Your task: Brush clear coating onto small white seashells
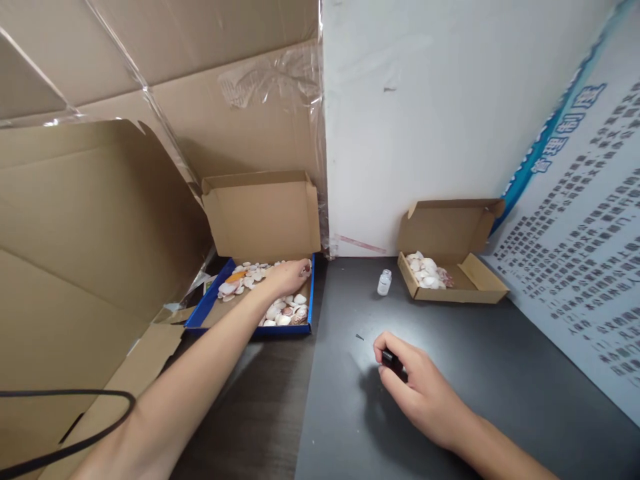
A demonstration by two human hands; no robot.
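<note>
My left hand (290,275) reaches over the right side of a blue-walled cardboard box (311,300) of seashells. Its fingers are curled closed around what looks like a small brownish shell (305,269), partly hidden by the fingers. White and patterned shells (285,313) lie below the hand, with more shells (239,285) to its left. Above the dark table, my right hand (420,390) is closed around a short black cylindrical cap (392,361). A small clear bottle (384,283) with a white label stands beyond it, apparently without a cap.
At the back right, an open cardboard box (463,293) holds white shells (426,272) in its left part. A small dark sliver (360,337) shows near my right hand. Large cardboard sheets (90,267) rise at left, and a black cable (115,400) loops at lower left.
</note>
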